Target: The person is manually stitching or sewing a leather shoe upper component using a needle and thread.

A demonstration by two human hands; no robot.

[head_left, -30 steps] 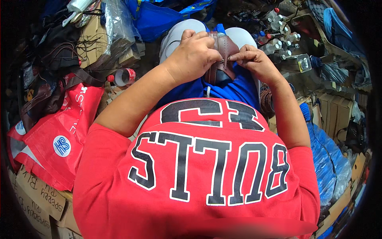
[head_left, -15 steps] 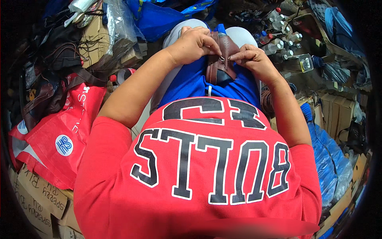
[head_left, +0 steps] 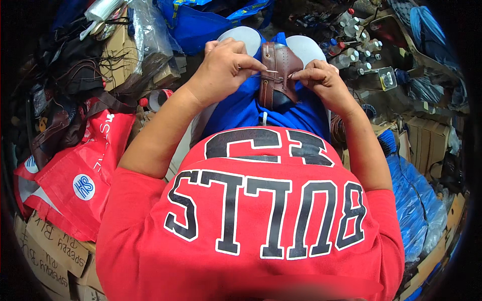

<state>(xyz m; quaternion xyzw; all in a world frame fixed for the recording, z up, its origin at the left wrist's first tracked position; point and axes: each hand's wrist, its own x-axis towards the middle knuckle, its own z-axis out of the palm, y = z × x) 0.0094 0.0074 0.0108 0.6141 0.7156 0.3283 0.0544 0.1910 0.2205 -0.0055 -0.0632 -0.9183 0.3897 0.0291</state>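
A brown leather shoe upper (head_left: 283, 60) lies between my knees on my blue shorts, with stitch holes and eyelets along it. A dark, rounded form shows at its near end. My left hand (head_left: 225, 67) is at its left side, thumb and finger pinching a thin, pale needle (head_left: 271, 71) that points right across the leather. At the right edge of the upper, my right hand (head_left: 325, 84) has its fingertips pressed together. What they pinch is too small to make out. Any thread is too fine to follow.
To the left lie a red bag (head_left: 75, 175), a dark heap of shoes (head_left: 52, 125) and cardboard (head_left: 55, 246). Several small bottles (head_left: 351, 57) stand at the far right. A blue plastic bag (head_left: 411, 200) is beside my right arm, and a blue sack (head_left: 201, 25) lies ahead.
My left hand has drawn back to the left from the seam, and the needle now shows between the hands. My right hand has shifted slightly, staying beside the upper's edge.
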